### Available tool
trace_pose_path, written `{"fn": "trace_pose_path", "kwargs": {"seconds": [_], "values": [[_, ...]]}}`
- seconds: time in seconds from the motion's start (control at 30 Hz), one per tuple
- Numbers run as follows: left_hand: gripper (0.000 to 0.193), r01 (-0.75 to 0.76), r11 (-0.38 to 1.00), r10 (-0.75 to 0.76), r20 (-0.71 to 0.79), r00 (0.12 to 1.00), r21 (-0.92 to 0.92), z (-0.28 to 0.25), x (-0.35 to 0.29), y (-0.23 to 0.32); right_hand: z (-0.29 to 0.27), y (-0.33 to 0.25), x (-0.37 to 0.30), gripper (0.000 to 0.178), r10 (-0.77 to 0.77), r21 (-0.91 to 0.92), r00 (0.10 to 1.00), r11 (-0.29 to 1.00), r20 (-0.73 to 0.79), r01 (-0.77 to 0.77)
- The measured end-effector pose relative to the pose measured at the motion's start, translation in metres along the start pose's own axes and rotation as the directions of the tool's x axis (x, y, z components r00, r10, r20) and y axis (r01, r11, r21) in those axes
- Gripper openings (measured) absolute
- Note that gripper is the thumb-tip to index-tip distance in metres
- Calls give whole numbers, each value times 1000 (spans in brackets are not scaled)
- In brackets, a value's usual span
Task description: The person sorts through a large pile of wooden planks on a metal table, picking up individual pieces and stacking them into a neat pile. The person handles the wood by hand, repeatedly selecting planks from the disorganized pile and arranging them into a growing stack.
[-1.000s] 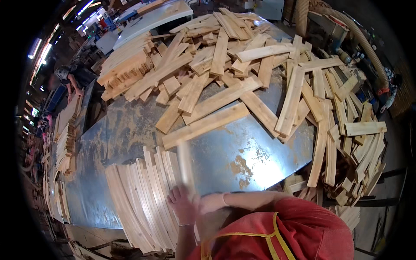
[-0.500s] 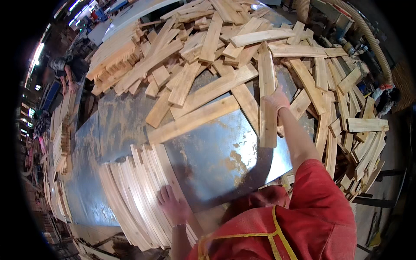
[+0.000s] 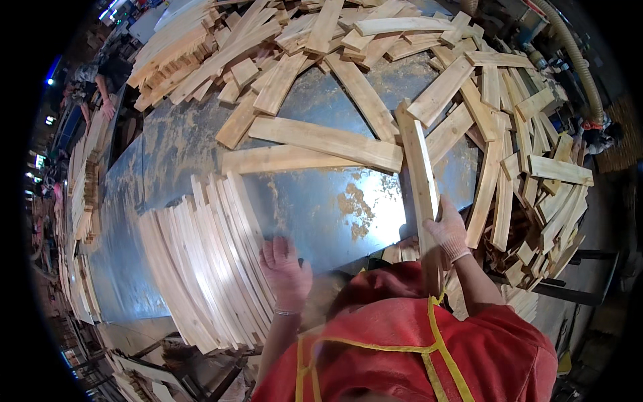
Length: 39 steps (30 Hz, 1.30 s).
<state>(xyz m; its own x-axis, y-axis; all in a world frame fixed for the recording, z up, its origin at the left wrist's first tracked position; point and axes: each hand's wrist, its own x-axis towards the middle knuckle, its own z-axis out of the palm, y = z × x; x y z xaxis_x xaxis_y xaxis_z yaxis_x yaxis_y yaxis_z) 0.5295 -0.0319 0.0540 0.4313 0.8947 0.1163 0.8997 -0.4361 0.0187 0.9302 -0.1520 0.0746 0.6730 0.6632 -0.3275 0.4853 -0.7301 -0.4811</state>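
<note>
My right hand, in a pale glove, grips a wooden board by its right edge. The board slants from the pile toward my red clothing, its near end close to my body. My left hand, also gloved, has its fingers stretched out beside a row of boards standing on edge, close together. It holds nothing. Two loose boards lie past the row on the metal tabletop: an upper plank resting across a lower plank.
A jumbled heap of boards covers the far side, running into another heap on the right. A neat stack stands far left. Another person's hand is near boards at left. Sawdust patches lie on the metal.
My right hand has drawn the board nearer to my body and tilted it. My left hand has moved off the top of the row to its right side. Some loose boards have shifted.
</note>
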Motion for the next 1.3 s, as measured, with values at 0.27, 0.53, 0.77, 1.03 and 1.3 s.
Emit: {"fn": "trace_pose_path", "kwargs": {"seconds": [0.27,0.53,0.77,1.03,1.3], "values": [[89,-9,803,190,242,951,-596,-19,-28,13,-8,-55,-77,79,-218,556,976,815,27,167],[54,620,-657,355,549,757,-430,25,4,5,122,-149,-103,90,-474,440,703,862,530,250],[52,666,-196,-86,689,720,-720,41,-19,19,170,-170,-36,92,-264,663,688,625,676,-412],[80,503,859,-512,152,845,99,-14,-23,-29,167,-177,10,74,-309,391,500,918,810,-66],[93,421,858,-402,126,907,-295,-8,-8,56,106,-256,135,100,-723,-394,609,482,326,783]]}}
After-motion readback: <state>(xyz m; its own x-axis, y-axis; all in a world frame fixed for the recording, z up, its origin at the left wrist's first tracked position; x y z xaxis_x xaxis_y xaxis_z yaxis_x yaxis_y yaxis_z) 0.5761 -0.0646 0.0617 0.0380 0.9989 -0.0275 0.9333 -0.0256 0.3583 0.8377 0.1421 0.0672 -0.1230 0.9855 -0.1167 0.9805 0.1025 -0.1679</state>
